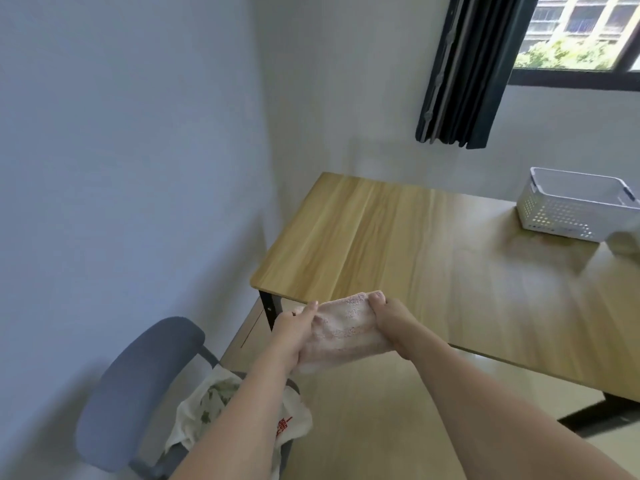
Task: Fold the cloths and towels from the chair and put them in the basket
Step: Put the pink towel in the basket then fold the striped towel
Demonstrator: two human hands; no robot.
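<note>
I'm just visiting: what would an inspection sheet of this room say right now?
Surface: wooden table, mostly bare.
Job's things: pink towel held above the table's near corner; white basket on the table's far right; more cloths piled on the grey chair.
Clutter: pale blurred item beside the basket, cannot identify.
Grips: left hand and right hand each grip one end of the towel.
Cables: nothing seen.
Surroundings: white walls, dark curtain, window.

Table (398,237) bare on left half; basket (575,209) (white) at far right.
</note>
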